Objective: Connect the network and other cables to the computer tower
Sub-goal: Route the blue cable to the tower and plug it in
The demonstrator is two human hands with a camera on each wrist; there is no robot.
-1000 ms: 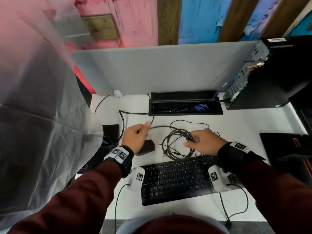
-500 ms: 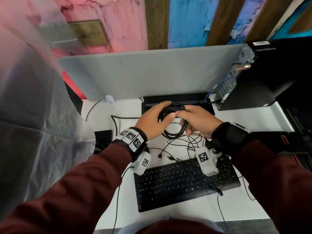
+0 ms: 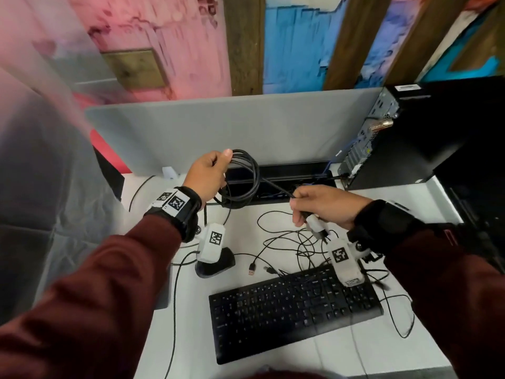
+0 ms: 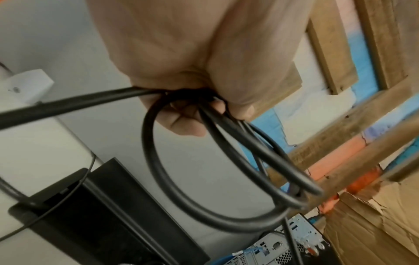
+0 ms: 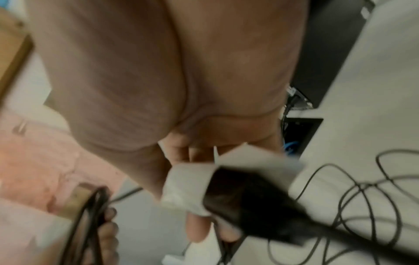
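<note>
While the left hand (image 3: 209,175) grips the coiled black cable (image 3: 244,177) at ten o'clock, the right hand (image 3: 322,206) clutches its paper-tagged plug (image 3: 317,225); computer tower (image 3: 426,135) at two o'clock.

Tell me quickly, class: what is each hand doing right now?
Left hand: grips the coiled black cable.
Right hand: grips the cable's plug end, which carries a white tag.
</note>
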